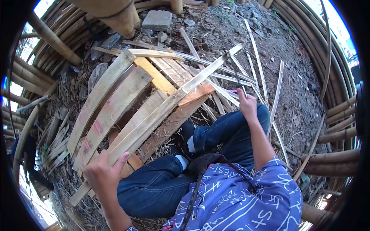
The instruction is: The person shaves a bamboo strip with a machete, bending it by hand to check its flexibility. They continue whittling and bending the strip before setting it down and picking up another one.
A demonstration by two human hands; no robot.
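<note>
A long split bamboo strip [181,91] lies slantwise across a slatted wooden crate [123,92], its far tip dark. My left hand [103,174] is closed around the strip's near end, thumb raised along it. My right hand [248,104] is closed on a long knife [237,79], whose thin dark blade points away from me, close to the strip's far end. The knife's handle is mostly hidden by my fingers. Something small and purple shows beside that hand.
Loose bamboo strips [276,92] lie on the rough ground beyond and right of the crate. A grey block [157,20] sits at the back. Stacked bamboo poles [308,50] curve around the sides. My bent legs [154,188] are close to the crate.
</note>
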